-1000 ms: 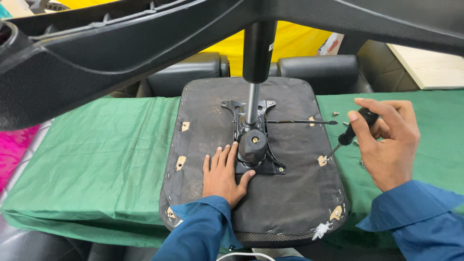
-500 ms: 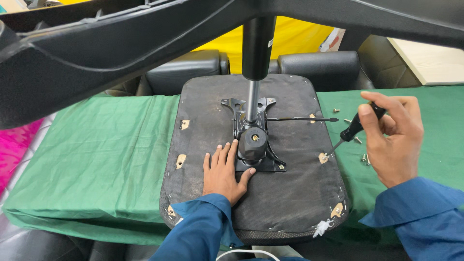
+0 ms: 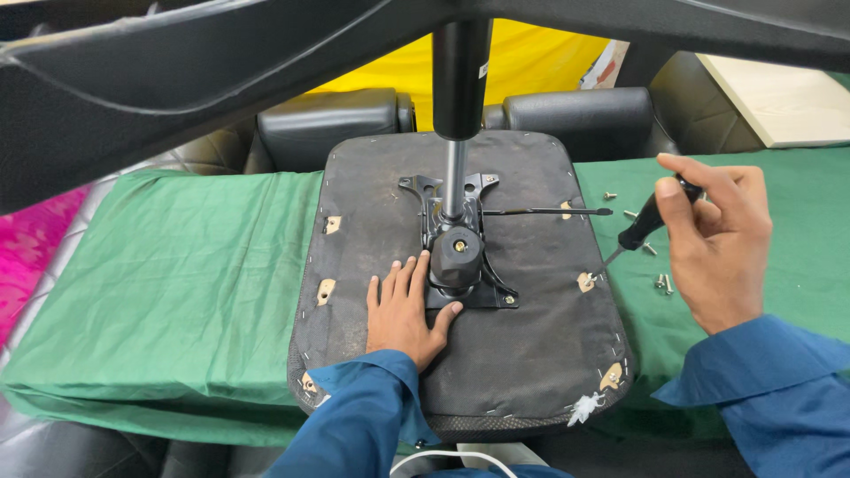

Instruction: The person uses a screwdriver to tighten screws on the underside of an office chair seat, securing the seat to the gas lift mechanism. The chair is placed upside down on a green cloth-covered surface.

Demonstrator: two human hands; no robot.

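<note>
The left hand [image 3: 405, 312] is lying flat, fingers open, on the chair seat [image 3: 531, 354]. The right hand [image 3: 719, 241] fingers are gripping a screwdriver [image 3: 639, 232].

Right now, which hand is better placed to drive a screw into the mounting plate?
Right hand: it already holds the screwdriver, loose screws beside it. Left hand lies flat against the plate.

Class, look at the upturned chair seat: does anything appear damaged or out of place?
Yes. The seat underside has torn fabric patches exposing wood, white stuffing poking out at its near right corner, and loose screws scattered on the green cloth.
</note>
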